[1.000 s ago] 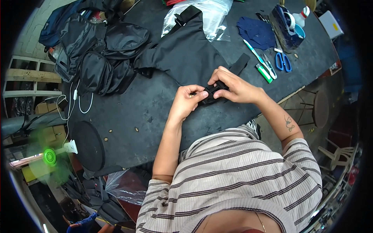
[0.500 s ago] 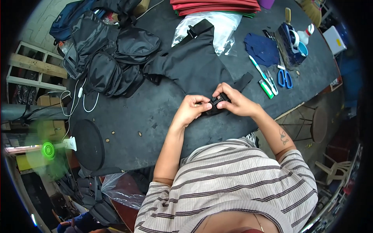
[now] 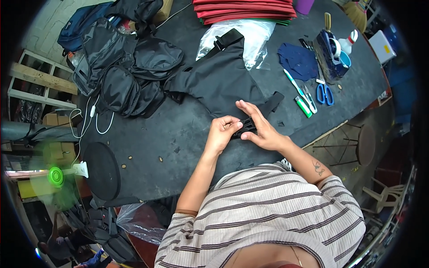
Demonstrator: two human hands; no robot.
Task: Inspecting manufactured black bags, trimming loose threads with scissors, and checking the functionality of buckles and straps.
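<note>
A black plastic buckle (image 3: 246, 127) on a strap lies between my two hands, close to the table's front edge. My left hand (image 3: 220, 133) is closed, with thumb and fingertips pinching the buckle's left end. To its right is my right hand (image 3: 268, 134), its fingers stretched out and its thumb apart, beside the buckle; whether it touches the buckle is hard to make out. Just beyond the hands a black fabric bag piece (image 3: 221, 85) is spread flat, with a buckle-fitted strap (image 3: 229, 39) at its far end and a strap end (image 3: 273, 102) sticking out right.
Black bags (image 3: 134, 67) are heaped at the left. Red folded fabric (image 3: 243, 10) and clear plastic (image 3: 259, 38) lie at the back. On the right are blue scissors (image 3: 325, 94), a green lighter (image 3: 303, 107), a navy cloth (image 3: 297, 60) and a tool holder (image 3: 328, 58). A fan (image 3: 56, 175) spins at left.
My right hand has let go of its pinch on the buckle and stretched its fingers out. The left hand keeps its pinch and has moved slightly right.
</note>
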